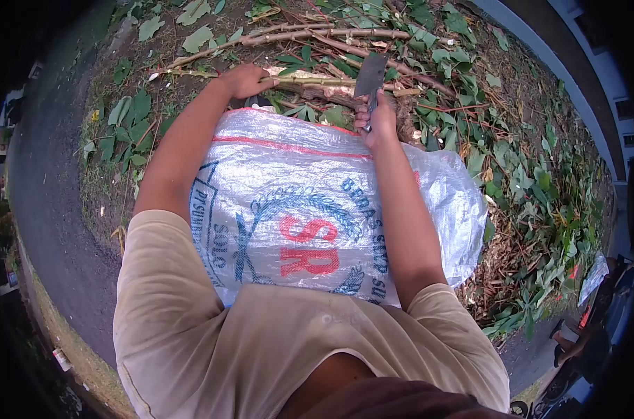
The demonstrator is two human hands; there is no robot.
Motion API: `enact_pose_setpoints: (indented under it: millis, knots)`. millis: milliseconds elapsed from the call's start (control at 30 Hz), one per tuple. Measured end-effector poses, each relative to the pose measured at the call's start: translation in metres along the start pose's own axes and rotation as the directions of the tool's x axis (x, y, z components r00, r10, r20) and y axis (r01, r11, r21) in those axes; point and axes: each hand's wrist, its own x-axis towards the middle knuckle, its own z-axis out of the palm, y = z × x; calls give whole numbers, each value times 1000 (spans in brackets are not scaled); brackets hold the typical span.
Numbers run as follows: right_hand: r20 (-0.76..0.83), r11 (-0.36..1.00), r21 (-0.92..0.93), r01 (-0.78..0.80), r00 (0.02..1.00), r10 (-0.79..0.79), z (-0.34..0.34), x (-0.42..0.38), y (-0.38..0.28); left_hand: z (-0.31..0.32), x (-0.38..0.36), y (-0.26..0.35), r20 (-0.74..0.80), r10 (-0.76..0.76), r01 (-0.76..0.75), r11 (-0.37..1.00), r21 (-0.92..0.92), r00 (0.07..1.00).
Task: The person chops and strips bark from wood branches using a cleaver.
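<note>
My left hand (249, 81) is closed on a green stem (310, 82) that lies across a rough piece of wood (324, 93). In my right hand (378, 117) is a cleaver (370, 74), gripped by its handle. Its broad dark blade points away from me and overlaps the stem near the stem's right part. Over my lap spreads a white woven sack (289, 181) with red and blue print, its far edge just short of both hands.
Long cut branches (317, 33) lie beyond my hands. Green leaves (519, 167) and twigs litter the ground, with wood chips (481, 279) to the right of the sack. A paved road (48, 174) runs along the left. Part of another person (567, 336) shows at the lower right.
</note>
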Motion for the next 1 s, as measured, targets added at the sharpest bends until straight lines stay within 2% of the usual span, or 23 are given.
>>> enact_pose_setpoints:
  millis: [67, 100, 133, 167, 233, 300, 333, 367, 433, 467, 500, 533, 567, 633, 667, 700, 800, 867, 900, 967, 1000]
  knots:
    - [-52, 951, -216, 220, 970, -236, 4, -7, 3, -6, -5, 0, -30, -4, 4, 1000, -12, 1000]
    - [-51, 951, -217, 221, 970, -237, 7, -14, -1, -9, -9, 3, -56, 37, -35, 999, 36, 998]
    - [-23, 894, -266, 361, 925, -380, 13, -26, -9, -12, -11, 4, -82, 76, -70, 994, 84, 994]
    - [17, 814, -313, 490, 860, -511, 21, -38, -18, -16, -11, 4, -86, 70, -63, 995, 77, 994]
    - [137, 700, -248, 670, 740, -659, 47, -78, -41, -17, -15, 6, -175, 160, -122, 970, 210, 972]
    - [224, 470, -263, 842, 527, -819, 66, -104, -56, -12, -15, 1, -203, 179, -131, 965, 229, 963]
    - [233, 316, -290, 903, 387, -892, 72, -106, -57, -14, -12, 1, -245, 217, -149, 951, 270, 945]
    - [226, 316, -294, 902, 386, -894, 74, -99, -50, -15, -10, 3, -241, 225, -157, 950, 271, 944]
    - [256, 275, -186, 943, 317, -913, 67, -75, -29, -17, -9, 11, -214, 174, -95, 937, 336, 961]
    - [313, 232, -507, 830, 428, -848, 44, -47, -10, -16, -8, 12, -208, 184, -106, 935, 340, 961]
    - [321, 131, -764, 632, 548, -772, 19, -18, 11, -14, -8, 9, -200, 191, -119, 938, 324, 961]
    - [117, 528, -738, 420, 850, -513, 6, -2, 19, -16, -6, 6, -197, 201, -132, 940, 315, 960]
    - [-21, 786, -612, 83, 992, -121, 2, 7, 19, -16, -4, 3, -202, 213, -138, 933, 334, 956]
    - [4, 832, -548, 93, 994, -108, 4, 7, 15, -12, -9, 3, -206, 197, -128, 943, 307, 959]
    - [18, 864, -498, 72, 997, -73, 3, 5, 17, -14, -10, 4, -140, 148, -103, 952, 287, 979]
    - [17, 867, -494, 72, 997, -73, 3, 4, 17, -14, -13, 3, -137, 150, -105, 951, 291, 979]
    - [25, 912, -409, 37, 999, -29, 1, 3, 8, -17, -13, 7, -153, 181, -129, 945, 301, 971]
    - [61, 971, -233, -62, 995, 78, 0, -1, -1, -25, -17, 13, -223, 173, -113, 959, 260, 959]
    - [62, 971, -231, -56, 996, 72, -3, -1, -5, -27, -17, 12, -226, 178, -116, 958, 263, 958]
    - [301, 959, 176, -223, 939, 163, -11, 1, -13, -27, -19, 7, -262, 104, -88, 994, 71, 959]
    - [345, 914, 303, -268, 925, 157, -11, -1, -19, -25, -19, 5, -264, 93, -80, 995, 61, 960]
